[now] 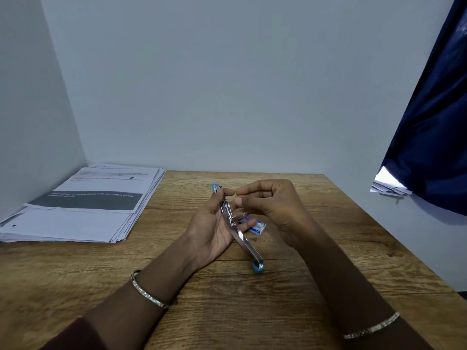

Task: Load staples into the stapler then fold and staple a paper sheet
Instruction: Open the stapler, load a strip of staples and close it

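Cradling the slim chrome stapler with blue end caps, swung open, in the left hand above the wooden tabletop, long axis slanting from far-left to near-right. Pinching right hand fingertips almost together just right of the far end, nearer the open channel; unclear whether gripping staples. Lying just behind: the small blue-and-white staple box.

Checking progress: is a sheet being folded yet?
No, the paper stack lies untouched; the left hand holds the opened stapler.

Looking pretty dim and bluish overall, glinting off the stapler, casting soft shadows right around it, bending and smearing far out toward the edges.
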